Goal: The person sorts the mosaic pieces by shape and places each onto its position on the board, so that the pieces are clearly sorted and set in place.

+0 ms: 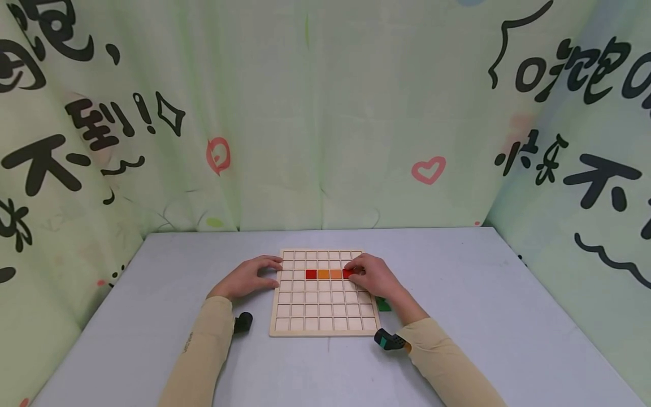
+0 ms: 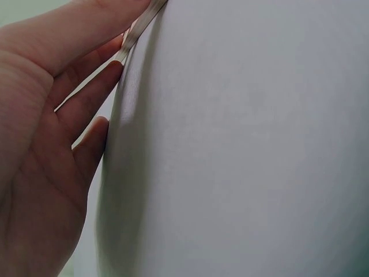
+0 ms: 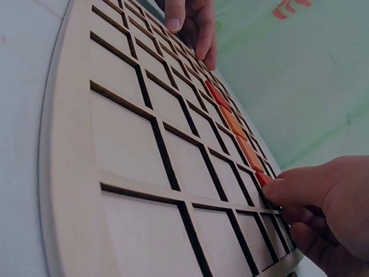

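Note:
A light wooden grid board [image 1: 325,333] with square cells lies flat on the table. Along one of its upper rows sit a red tile [image 1: 311,274], an orange tile [image 1: 323,274] and a lighter orange tile [image 1: 336,274]. At the right end of that row, my right hand [image 1: 373,276] pinches another red tile [image 3: 262,178] between thumb and fingers, low at its cell. My left hand [image 1: 249,277] rests against the board's left edge, thumb and fingers spread along it. The left wrist view shows the fingers [image 2: 89,101] fairly straight beside the rim.
Green pieces [image 1: 383,304] lie beside the board's right edge, partly hidden by the right wrist. The white table [image 1: 203,373] runs around the board, with printed curtains [image 1: 325,141] behind and at both sides. Dark cameras [image 1: 389,340] are worn on the wrists.

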Demonstrator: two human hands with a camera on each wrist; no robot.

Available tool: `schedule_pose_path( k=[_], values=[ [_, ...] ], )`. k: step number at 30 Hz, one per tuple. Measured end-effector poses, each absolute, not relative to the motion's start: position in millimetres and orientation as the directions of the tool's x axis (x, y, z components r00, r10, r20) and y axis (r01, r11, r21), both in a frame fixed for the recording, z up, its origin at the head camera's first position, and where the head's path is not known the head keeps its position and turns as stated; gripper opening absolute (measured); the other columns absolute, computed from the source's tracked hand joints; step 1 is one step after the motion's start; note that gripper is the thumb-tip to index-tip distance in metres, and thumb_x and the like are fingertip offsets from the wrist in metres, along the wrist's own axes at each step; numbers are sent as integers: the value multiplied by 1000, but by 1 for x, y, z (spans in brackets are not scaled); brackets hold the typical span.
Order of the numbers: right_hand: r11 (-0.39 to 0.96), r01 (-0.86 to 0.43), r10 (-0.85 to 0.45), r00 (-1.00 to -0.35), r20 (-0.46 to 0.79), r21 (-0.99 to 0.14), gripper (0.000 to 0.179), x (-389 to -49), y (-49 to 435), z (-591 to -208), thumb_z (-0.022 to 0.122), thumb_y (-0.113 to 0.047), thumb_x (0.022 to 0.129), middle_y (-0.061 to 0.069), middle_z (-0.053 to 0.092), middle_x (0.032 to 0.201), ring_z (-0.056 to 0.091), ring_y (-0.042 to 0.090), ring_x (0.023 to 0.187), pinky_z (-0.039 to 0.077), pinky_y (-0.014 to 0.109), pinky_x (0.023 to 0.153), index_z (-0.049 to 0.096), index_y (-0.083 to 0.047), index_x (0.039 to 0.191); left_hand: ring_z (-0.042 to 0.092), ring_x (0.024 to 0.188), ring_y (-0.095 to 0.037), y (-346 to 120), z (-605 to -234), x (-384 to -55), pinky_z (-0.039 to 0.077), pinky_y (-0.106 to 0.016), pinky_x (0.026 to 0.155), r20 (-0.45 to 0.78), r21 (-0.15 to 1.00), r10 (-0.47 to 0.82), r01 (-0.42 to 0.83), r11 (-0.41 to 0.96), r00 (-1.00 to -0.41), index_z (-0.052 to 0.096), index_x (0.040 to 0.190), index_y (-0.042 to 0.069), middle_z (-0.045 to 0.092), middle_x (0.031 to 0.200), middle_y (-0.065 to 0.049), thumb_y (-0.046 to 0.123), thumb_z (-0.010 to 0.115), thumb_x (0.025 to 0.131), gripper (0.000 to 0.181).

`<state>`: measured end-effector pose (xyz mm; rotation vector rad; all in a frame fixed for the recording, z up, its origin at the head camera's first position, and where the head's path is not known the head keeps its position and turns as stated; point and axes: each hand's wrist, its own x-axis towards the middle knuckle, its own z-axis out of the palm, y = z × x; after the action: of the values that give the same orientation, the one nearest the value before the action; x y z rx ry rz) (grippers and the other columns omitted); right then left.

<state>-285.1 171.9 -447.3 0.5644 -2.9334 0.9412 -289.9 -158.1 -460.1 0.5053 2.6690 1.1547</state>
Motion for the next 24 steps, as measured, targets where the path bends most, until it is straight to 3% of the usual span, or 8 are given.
schedule_pose_path(
  k=[24],
  values=[
    [764, -327, -319, -941, 116, -556, 18, -284, 169, -447, 69, -7, 89, 5, 64, 101, 55, 18, 85, 51, 35, 78, 73, -6, 106, 35, 141, -26, -157, -458, -288, 29, -46, 115, -35, 737, 381, 234, 634, -924, 67, 119, 13, 51, 144, 1, 24, 78, 84, 38]
  ],
)
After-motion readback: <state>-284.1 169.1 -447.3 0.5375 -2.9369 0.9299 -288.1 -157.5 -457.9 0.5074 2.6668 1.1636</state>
